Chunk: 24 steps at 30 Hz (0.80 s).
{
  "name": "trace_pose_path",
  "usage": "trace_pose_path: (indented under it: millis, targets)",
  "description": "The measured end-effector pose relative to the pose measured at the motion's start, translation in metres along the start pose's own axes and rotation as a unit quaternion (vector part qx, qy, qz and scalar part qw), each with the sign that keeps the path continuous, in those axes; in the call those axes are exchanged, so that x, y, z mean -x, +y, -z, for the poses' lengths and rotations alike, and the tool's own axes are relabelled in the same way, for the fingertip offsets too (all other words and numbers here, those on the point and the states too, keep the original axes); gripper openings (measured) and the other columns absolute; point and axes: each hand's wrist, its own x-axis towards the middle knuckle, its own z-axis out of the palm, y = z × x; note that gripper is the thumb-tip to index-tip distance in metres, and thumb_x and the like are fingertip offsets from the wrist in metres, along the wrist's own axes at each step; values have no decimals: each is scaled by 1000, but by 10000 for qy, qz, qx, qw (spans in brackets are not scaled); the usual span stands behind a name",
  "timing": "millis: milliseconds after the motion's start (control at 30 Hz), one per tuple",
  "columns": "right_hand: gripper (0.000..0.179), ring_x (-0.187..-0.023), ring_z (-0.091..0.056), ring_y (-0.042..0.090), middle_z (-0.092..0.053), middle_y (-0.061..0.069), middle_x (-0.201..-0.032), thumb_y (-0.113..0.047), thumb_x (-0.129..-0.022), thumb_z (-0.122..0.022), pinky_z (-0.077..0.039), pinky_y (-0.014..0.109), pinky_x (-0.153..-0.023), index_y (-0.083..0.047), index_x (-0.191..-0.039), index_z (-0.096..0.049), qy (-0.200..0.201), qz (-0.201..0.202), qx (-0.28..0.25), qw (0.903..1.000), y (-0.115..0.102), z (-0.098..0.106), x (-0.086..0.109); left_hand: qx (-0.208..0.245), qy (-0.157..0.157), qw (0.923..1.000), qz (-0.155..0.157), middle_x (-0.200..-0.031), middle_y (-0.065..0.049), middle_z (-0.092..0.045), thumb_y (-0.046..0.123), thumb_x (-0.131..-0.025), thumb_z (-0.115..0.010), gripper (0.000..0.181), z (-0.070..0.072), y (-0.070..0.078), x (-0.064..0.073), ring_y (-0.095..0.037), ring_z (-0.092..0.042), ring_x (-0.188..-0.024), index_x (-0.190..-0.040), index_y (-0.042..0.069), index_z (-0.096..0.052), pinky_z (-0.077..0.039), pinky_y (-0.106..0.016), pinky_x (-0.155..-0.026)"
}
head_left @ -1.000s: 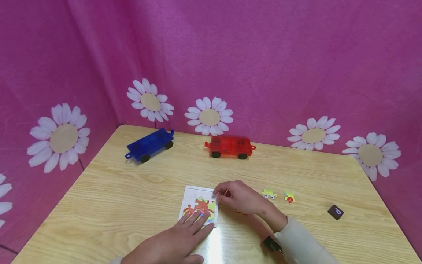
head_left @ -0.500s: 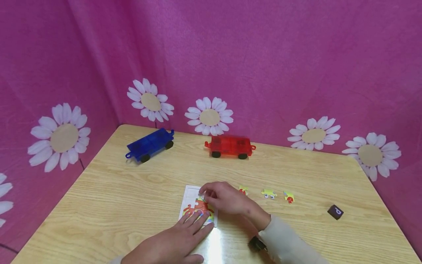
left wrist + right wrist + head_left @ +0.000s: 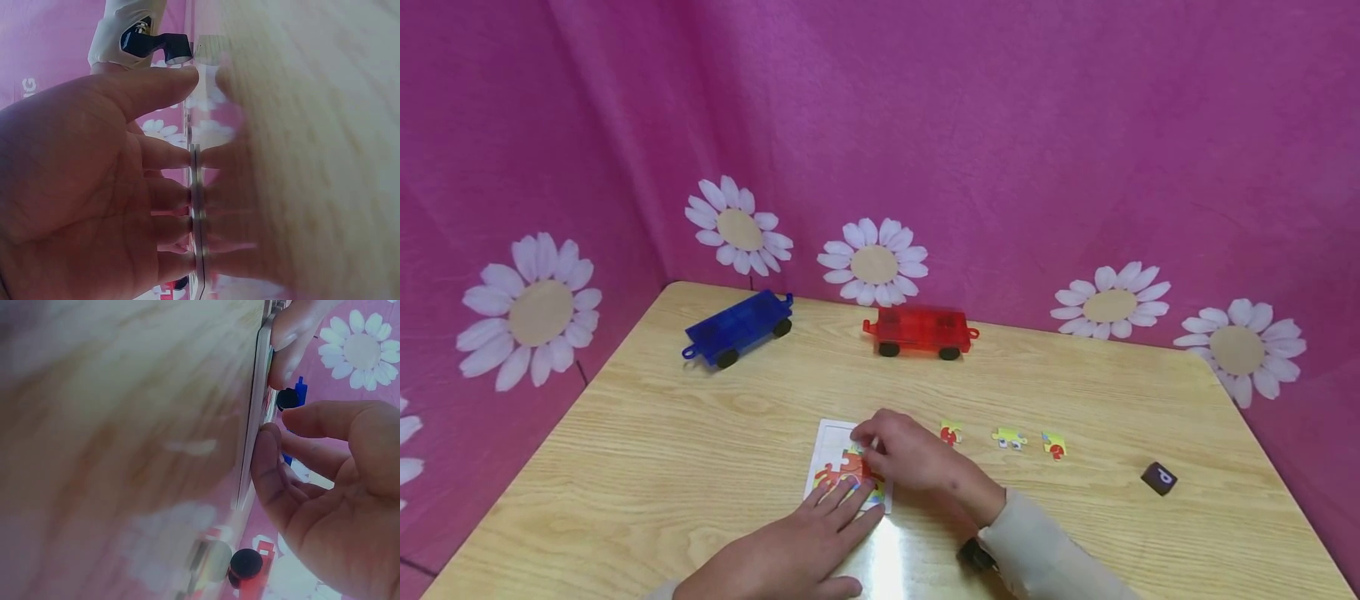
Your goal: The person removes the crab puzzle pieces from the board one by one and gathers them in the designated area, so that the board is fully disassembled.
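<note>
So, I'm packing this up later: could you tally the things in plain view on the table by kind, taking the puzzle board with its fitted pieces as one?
Toy wagons: 2
Loose puzzle pieces: 3
Puzzle board: 1
Dark lettered cube: 1
Total: 7
Anything covered is not counted.

Passage lies between puzzle board (image 3: 832,442) and blue wagon (image 3: 739,327), while 3 loose pieces (image 3: 1009,436) obstruct the board's right.

This looks like a play corner: 2 toy wagons (image 3: 737,327) (image 3: 919,329), daisy-print cloth (image 3: 962,150), wood-grain table (image 3: 700,433).
</note>
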Motion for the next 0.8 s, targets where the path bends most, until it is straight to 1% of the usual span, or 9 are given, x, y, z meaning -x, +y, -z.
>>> trace_pose_path:
  millis: [100, 200, 333, 533, 600, 800]
  targets:
    - [25, -94, -57, 14, -64, 1, -106, -5, -96, -69, -53, 32, -87, -4, -121, -73, -8, -82, 28, 10000, -1, -1, -1, 27, -77, 10000, 25, -167, -10, -27, 55, -103, -54, 74, 1, 0, -1, -26, -19, -154, -162, 14, -34, -22, -45, -122]
    - [23, -94, -57, 14, -63, 0, -106, -4, -96, -69, -53, 32, -88, -5, -118, -73, -1, -130, 51, 9999, -2, -2, -2, 6, -70, 10000, 3, -167, -11, -27, 54, -103, -54, 74, 2, -1, -1, -26, -20, -154, -162, 13, -34, -22, -46, -121]
    - [20, -91, -56, 13, -62, -2, -102, -5, -96, -69, -53, 30, -85, -7, -116, -72, 10, -88, 162, 9998, -3, -2, -2, 106, -52, 9999, -38, -167, -12, -25, 53, -103, -54, 74, 1, -1, -1, -27, -19, -154, -162, 13, -33, -22, -46, -122]
    - [17, -88, -56, 12, -61, -3, -100, -7, -97, -69, -53, 29, -84, -8, -114, -69, -4, -76, 230, 9997, -5, -3, -3, 23, -33, 10000, -51, -167, -12, -27, 53, -103, -54, 74, -1, -2, -1, -27, -20, -154, -161, 12, -35, -21, -46, -122]
    - [16, -87, -56, 12, -60, -3, -99, -7, -97, -69, -53, 30, -84, -8, -113, -68, 18, -82, 240, 9997, -6, -4, -3, 95, -74, 9999, -30, -167, -12, -27, 53, -103, -54, 74, 0, -2, -1, -27, -20, -154, -162, 12, -35, -21, -46, -122]
    - [11, -83, -56, 11, -59, -5, -92, -9, -99, -68, -52, 28, -78, -8, -109, -68, 69, -153, 162, 9997, -8, -4, -4, 339, -161, 9993, -38, -167, -12, -27, 52, -104, -53, 73, 1, -3, -2, -29, -19, -154, -162, 12, -34, -21, -48, -122]
